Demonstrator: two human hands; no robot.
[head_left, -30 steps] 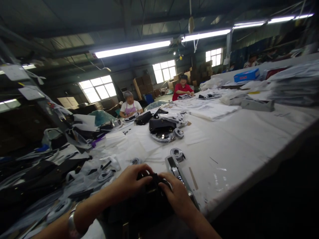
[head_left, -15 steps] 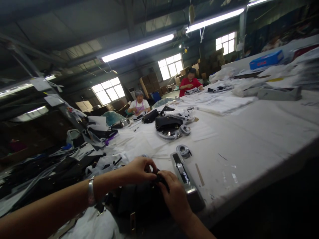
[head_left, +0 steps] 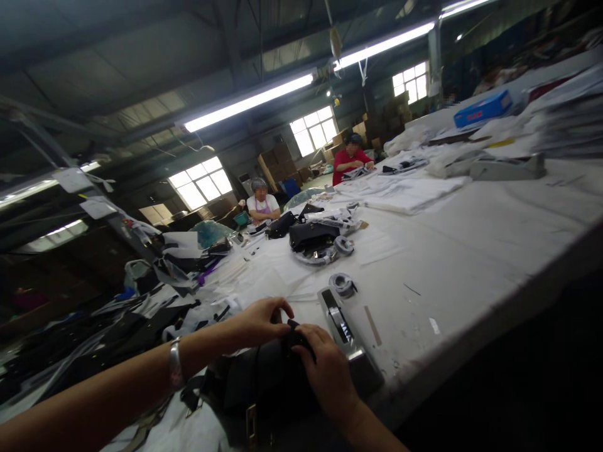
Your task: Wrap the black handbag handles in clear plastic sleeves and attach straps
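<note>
Both hands meet on a black handbag (head_left: 264, 389) lying at the near edge of the white table (head_left: 471, 251). The left hand (head_left: 261, 321) pinches a small black part at the bag's top; the right hand (head_left: 325, 373) curls closed over it, beside a tape dispenser (head_left: 346, 333).

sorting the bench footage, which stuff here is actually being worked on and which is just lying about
In hand:
- black bag, both hands on its top
- left hand, fingers pinched at the bag's top
- right hand, on the bag's top

Lying about:
- silver tool beside the right hand
- tape roll
- second black bag farther up the table
- blue box
</note>
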